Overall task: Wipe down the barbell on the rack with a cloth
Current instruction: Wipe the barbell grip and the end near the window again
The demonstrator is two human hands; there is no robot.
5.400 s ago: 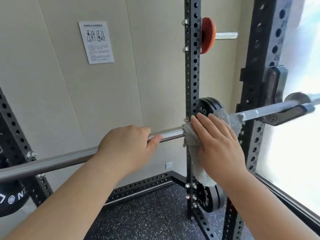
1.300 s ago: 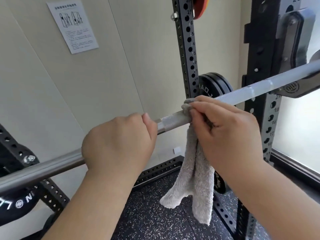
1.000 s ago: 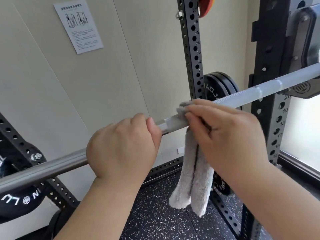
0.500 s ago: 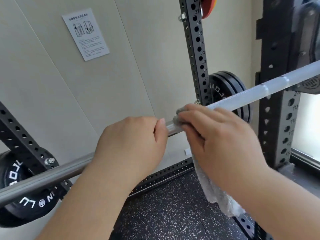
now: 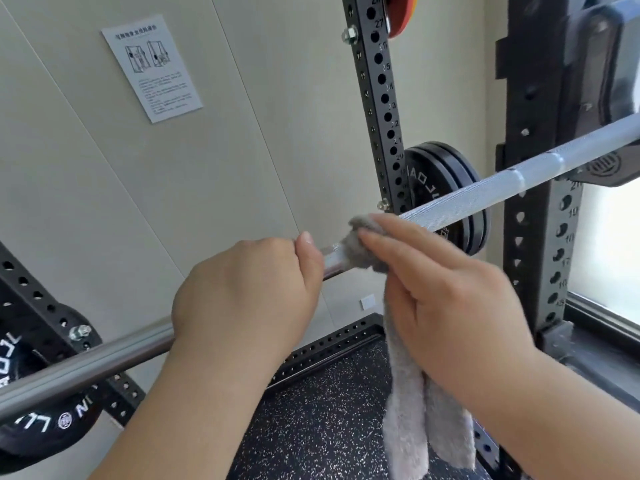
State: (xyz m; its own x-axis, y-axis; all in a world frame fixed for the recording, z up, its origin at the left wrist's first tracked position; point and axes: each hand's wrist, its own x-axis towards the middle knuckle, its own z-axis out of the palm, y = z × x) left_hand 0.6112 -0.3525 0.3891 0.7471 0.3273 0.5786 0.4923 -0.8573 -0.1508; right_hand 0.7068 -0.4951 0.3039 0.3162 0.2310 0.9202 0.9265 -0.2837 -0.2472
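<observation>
A steel barbell [image 5: 485, 192] runs from the lower left up to the right, resting in the black hook [image 5: 602, 168] of the rack at the right. My left hand [image 5: 242, 296] grips the bar near its middle, thumb on top. Just to its right, my right hand [image 5: 446, 289] holds a grey cloth [image 5: 360, 247] wrapped over the bar, fingers curled round it. The cloth's two ends [image 5: 415, 420] hang below my right hand. A short bare stretch of bar shows between the hands.
Black rack uprights with numbered holes stand behind the bar [image 5: 384, 98] and at the right [image 5: 540, 237]. Black weight plates sit on pegs at the back [image 5: 446, 174] and lower left [image 5: 41, 410]. A paper notice [image 5: 152, 67] hangs on the wall. The floor [image 5: 311, 427] is speckled rubber.
Over five seconds my right hand slid the cloth leftward along the bar, close to my left hand. In the last half second the cloth's ends hang straighter below the bar.
</observation>
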